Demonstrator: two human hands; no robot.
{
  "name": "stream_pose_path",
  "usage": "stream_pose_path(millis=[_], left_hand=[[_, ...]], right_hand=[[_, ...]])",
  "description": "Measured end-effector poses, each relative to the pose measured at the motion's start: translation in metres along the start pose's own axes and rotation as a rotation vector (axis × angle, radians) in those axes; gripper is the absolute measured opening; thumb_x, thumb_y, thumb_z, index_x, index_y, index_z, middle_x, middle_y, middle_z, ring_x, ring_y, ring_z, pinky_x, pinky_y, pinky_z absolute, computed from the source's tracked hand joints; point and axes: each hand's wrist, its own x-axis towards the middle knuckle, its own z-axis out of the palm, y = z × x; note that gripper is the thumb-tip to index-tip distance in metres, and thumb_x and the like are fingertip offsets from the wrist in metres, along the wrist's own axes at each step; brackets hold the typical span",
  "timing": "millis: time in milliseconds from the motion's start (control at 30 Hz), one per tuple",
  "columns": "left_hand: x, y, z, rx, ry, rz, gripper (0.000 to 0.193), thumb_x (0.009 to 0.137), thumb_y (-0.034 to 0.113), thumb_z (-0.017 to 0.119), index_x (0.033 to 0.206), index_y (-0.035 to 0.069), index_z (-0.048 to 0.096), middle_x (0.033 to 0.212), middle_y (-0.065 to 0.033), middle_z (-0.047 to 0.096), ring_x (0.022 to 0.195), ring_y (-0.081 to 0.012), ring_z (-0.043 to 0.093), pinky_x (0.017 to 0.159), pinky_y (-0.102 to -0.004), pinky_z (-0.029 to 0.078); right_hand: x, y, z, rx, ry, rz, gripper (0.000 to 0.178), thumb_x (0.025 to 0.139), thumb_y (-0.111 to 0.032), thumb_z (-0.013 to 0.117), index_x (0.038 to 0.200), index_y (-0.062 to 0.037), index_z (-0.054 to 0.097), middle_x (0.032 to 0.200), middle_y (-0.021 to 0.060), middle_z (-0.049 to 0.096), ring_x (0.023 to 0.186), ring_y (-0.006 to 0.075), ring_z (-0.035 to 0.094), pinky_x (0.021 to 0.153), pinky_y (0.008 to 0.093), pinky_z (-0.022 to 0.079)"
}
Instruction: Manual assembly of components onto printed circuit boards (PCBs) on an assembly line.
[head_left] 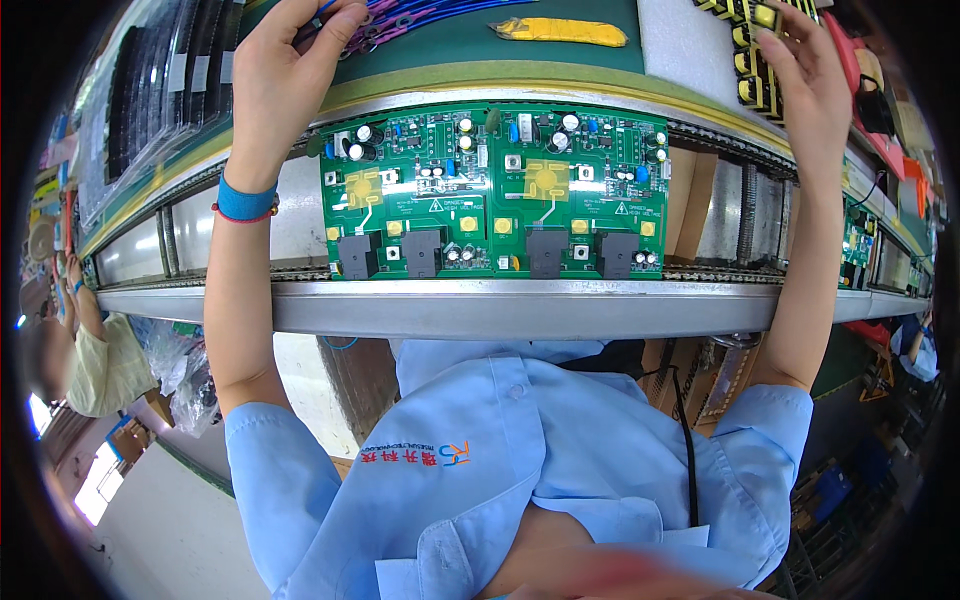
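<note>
My left hand (pixel 300 65) is at the upper left, its thumb and fingers pinched on a blue wire at the end of a bundle of blue wires (pixel 450 18) with purple ring terminals. At the upper right my right hand (pixel 812 75) has its thumb and fingers closed round a small yellow-and-black transformer (pixel 765 16). More of these transformers (pixel 748 64) stand in rows beside it on a white foam sheet (pixel 680 45). Between my forearms, two joined green circuit boards (pixel 410 215) lie on the conveyor rails, carrying grey relays, capacitors and yellow patches.
A metal rail (pixel 520 308) runs along the near side of the conveyor. A yellow-wrapped tool (pixel 560 31) lies on the green mat beyond. Black trays in clear plastic (pixel 150 90) stand at the left. Another person (pixel 105 365) is at far left; another board (pixel 858 245) sits at right.
</note>
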Motion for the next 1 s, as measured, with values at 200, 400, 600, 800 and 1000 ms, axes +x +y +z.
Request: stream_pose_path(millis=[200,400,600,800,1000], left_hand=[[0.0,-0.004,0.0,-0.005,-0.005,-0.019,0.022,0.093,0.022,0.069,0.105,0.005,0.071,0.088,0.0004,0.069,0.081,-0.0054,0.058,0.074,-0.0188,0.046],[0.0,-0.005,-0.002,0.024,0.008,0.006,0.022,0.093,0.023,0.069,0.106,0.006,0.072,0.088,-0.0001,0.069,0.08,-0.0058,0.059,0.074,-0.019,0.046],[0.008,0.033,-0.006,0.013,-0.01,-0.096,0.012,0.089,0.012,0.066,0.097,0.002,0.067,0.083,-0.0029,0.063,0.074,-0.0105,0.056,0.069,-0.0237,0.043],[0.011,0.047,-0.008,-0.019,0.03,-0.118,0.01,0.084,0.006,0.068,0.084,-0.003,0.064,0.071,-0.0054,0.056,0.061,-0.0113,0.05,0.056,-0.0256,0.04],[0.014,0.051,-0.006,-0.014,0.031,-0.136,0.009,0.085,0.006,0.068,0.085,-0.003,0.064,0.073,-0.0061,0.057,0.062,-0.0116,0.051,0.056,-0.0258,0.04]], right_hand=[[0.018,0.062,-0.038,0.709,-0.151,0.213,0.038,0.101,-0.013,0.053,0.133,0.0069,0.047,0.126,0.0164,0.061,0.115,0.024,0.064,0.084,0.0229,0.055],[0.02,0.081,-0.044,0.942,-0.23,0.263,0.037,0.101,-0.013,0.052,0.133,0.0047,0.049,0.129,0.0174,0.059,0.114,0.0226,0.062,0.078,0.0203,0.054],[0.017,0.075,-0.044,0.946,-0.335,0.242,0.038,0.102,-0.016,0.05,0.135,0.0033,0.049,0.128,0.0166,0.06,0.104,0.0184,0.063,0.075,0.0208,0.053],[0.001,0.026,-0.031,0.697,-0.373,0.227,0.047,0.097,-0.02,0.056,0.137,0.0027,0.048,0.116,0.0105,0.063,0.079,0.005,0.054,0.059,0.0141,0.038],[-0.02,-0.017,-0.013,0.511,-0.618,0.23,0.04,0.089,-0.02,0.067,0.124,-0.0012,0.06,0.1,0.001,0.061,0.064,-0.0025,0.041,0.049,0.013,0.028]])
